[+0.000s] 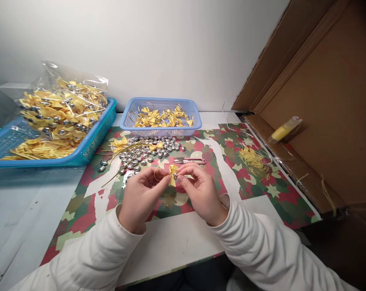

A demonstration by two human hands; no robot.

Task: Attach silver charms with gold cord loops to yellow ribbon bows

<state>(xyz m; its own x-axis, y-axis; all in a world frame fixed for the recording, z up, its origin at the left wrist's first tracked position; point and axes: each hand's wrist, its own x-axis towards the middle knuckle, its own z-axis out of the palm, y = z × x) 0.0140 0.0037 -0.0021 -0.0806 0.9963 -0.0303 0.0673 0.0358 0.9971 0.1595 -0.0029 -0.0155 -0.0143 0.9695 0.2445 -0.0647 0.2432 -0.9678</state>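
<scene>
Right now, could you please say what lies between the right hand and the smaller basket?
The head view shows snips, silver beads and a loose yellow bow between them.

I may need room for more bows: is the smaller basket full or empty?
Neither; the basket looks partly filled. Yellow bows lie inside, with bare mesh wall showing at its left end.

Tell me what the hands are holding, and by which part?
A bow: the left hand pinches its left edge; the right hand pinches its right side, at the silver bead.
</scene>
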